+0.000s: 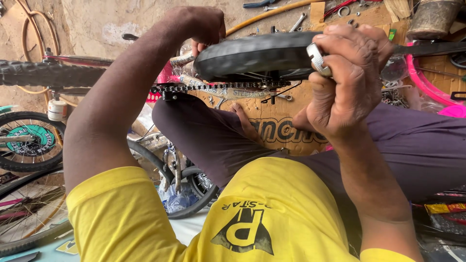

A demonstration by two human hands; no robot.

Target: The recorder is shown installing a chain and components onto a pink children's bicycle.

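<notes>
Surrounded by spare wheels and scattered tools on the dirt floor, I steady the small black tyre (257, 54) above my lap, left hand (201, 29) gripping its far side, right hand (347, 80) clamped on a metal tool (318, 59), which should stay seated squarely.

Single head-worn view, steeply down and close over the person's own chest, arms and lap

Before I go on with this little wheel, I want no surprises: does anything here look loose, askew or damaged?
The chain sags loosely below the small black tyre, not drawn tight. The left hand grips at the tyre's far side; the right hand holds a silver tool against its edge. Spanners lie scattered on the ground. No visible damage.
</notes>
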